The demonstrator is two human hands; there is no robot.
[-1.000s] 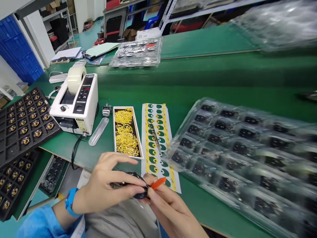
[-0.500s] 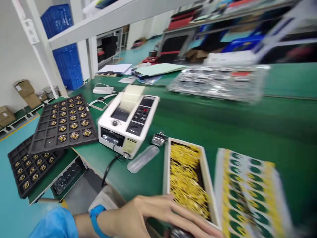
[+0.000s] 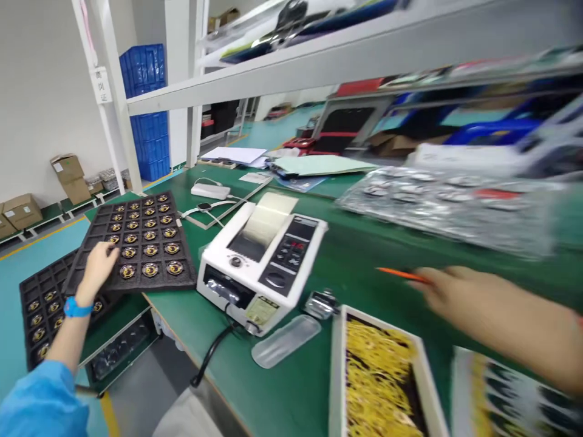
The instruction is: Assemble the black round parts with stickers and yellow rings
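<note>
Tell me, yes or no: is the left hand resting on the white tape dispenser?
No, the left hand rests on the black tray of round parts, apart from the tape dispenser.

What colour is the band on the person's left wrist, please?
Bright blue: the wristband shows clearly in the head view.

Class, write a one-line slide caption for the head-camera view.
Left hand rests on a black parts tray; right hand holds an orange tool.

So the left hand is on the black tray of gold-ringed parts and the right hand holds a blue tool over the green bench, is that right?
Not quite. The head view shows the tool in the right hand is orange, not blue. The left hand does rest on the black tray of gold-ringed parts, and the right hand is over the green bench.
</note>
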